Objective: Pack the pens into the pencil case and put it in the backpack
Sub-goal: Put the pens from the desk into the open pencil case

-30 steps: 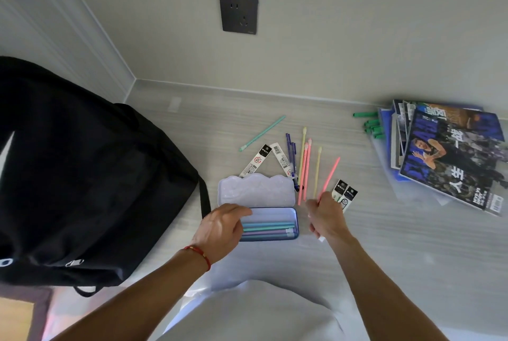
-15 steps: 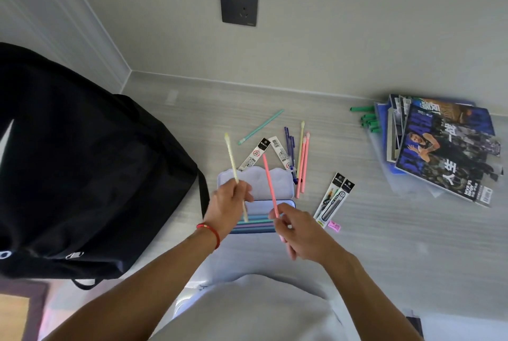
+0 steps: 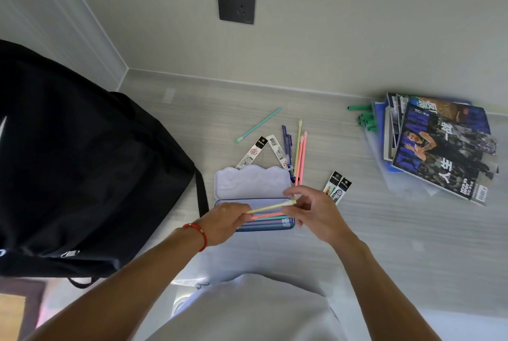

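Observation:
An open blue pencil case (image 3: pixel 253 181) lies mid-table, its pale lid folded back. Several pens, pink, green and purple, lie in its tray (image 3: pixel 270 222). My left hand (image 3: pixel 225 219) and my right hand (image 3: pixel 313 211) each pinch one end of a yellow pen (image 3: pixel 270 206), held level just above the tray. More loose pens (image 3: pixel 299 153) lie behind the case, with a teal pen (image 3: pixel 258 124) farther back. The black backpack (image 3: pixel 82 170) stands at the left, touching the case's left side.
Packaged refills lie behind the case (image 3: pixel 251 152) and to its right (image 3: pixel 336 186). A stack of magazines (image 3: pixel 439 148) with green markers (image 3: pixel 364 117) sits at the right. The wall with a dark socket (image 3: pixel 236 1) closes the back.
The yellow pen has swung from upright to level over the tray, now held at both ends. The pink pen has left my right hand and lies in the case.

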Demonstrator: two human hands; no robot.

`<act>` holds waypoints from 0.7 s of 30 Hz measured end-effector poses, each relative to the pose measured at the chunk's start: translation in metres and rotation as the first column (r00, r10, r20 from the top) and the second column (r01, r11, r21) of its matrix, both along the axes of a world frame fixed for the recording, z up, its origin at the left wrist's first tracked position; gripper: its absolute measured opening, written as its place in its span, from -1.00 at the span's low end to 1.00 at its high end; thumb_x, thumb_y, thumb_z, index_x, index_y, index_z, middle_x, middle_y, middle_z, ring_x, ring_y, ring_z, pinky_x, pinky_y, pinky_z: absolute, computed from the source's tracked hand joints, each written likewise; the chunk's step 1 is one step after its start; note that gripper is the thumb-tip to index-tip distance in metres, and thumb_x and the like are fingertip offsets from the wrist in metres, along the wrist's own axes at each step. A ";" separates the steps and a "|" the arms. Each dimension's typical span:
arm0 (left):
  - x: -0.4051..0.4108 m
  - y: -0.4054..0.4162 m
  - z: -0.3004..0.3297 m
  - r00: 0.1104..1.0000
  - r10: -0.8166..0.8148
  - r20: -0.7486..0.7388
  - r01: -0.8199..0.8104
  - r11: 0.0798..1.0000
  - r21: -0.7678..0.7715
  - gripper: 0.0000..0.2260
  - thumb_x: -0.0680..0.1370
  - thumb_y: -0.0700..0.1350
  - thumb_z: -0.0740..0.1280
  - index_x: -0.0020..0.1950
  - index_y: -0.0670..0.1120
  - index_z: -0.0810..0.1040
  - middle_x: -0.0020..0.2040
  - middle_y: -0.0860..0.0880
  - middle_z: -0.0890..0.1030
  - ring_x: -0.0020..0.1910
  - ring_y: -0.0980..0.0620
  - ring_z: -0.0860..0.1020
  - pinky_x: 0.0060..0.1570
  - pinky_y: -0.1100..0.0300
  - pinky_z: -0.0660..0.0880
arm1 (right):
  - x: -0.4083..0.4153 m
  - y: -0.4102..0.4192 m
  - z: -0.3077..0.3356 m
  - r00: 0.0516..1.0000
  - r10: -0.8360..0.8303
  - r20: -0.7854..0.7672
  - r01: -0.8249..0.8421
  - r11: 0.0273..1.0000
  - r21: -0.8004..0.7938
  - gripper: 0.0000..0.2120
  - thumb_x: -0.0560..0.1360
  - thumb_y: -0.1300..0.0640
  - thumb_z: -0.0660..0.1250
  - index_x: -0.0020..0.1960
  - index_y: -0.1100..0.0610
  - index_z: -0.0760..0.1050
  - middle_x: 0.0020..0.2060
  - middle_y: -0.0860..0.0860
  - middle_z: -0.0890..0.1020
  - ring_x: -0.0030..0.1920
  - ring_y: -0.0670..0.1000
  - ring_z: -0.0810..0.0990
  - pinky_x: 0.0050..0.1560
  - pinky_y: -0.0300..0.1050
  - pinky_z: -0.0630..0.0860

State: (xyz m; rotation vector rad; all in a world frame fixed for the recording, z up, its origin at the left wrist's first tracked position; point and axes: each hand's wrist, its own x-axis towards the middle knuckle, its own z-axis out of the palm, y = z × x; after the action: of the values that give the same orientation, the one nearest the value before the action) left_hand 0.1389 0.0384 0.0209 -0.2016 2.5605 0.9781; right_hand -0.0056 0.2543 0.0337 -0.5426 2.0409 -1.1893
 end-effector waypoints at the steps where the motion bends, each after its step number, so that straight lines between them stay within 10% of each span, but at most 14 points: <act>1: -0.002 -0.002 0.000 0.999 0.017 0.032 -0.018 0.999 0.030 -0.77 0.69 -0.05 0.13 0.10 -0.14 0.52 -0.01 -0.11 0.60 -0.08 -0.05 0.55 -0.05 0.27 0.46 | 0.000 -0.001 -0.002 0.999 -0.023 0.026 0.023 0.999 -0.033 -0.80 0.45 0.14 0.55 0.01 -0.09 0.66 -0.37 0.07 0.67 -0.44 -0.02 0.59 -0.34 -0.18 0.55; 7: -0.022 -0.009 -0.002 0.983 0.055 0.173 -0.065 0.997 0.052 -0.73 0.68 -0.04 0.15 0.30 -0.10 0.50 0.17 -0.09 0.58 0.11 -0.07 0.54 0.15 0.15 0.45 | -0.004 -0.008 -0.013 0.988 -0.109 0.108 0.123 0.984 -0.131 -0.89 0.48 0.27 0.51 -0.08 0.08 0.73 -0.37 0.14 0.70 -0.42 0.06 0.63 -0.34 -0.16 0.60; 14: -0.014 -0.015 -0.017 0.943 0.331 -0.034 -0.332 0.943 -0.028 -0.90 0.58 -0.16 0.31 0.01 -0.01 0.61 -0.08 -0.04 0.65 -0.10 -0.06 0.58 -0.07 0.13 0.55 | -0.007 -0.011 -0.039 0.955 -0.293 0.044 0.294 0.955 -0.031 -0.84 0.47 0.29 0.49 -0.15 0.05 0.73 -0.37 0.10 0.70 -0.42 0.04 0.63 -0.21 -0.14 0.65; 21: 0.000 -0.003 -0.030 0.965 0.130 -0.227 -0.188 0.948 -0.257 -0.82 0.51 -0.27 0.38 0.06 -0.09 0.67 -0.09 -0.13 0.67 -0.11 -0.16 0.60 0.00 0.02 0.60 | -0.004 -0.012 -0.054 0.974 -0.183 -0.131 0.195 0.977 0.083 -0.83 0.52 0.27 0.46 0.09 0.14 0.70 -0.30 0.04 0.73 -0.33 0.00 0.70 -0.09 -0.18 0.63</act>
State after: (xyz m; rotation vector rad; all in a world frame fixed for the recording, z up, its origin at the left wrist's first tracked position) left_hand 0.1392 0.0351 -0.0091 -0.4101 2.9088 0.7228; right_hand -0.0092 0.2427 -0.0203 -0.3905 2.2837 -1.1850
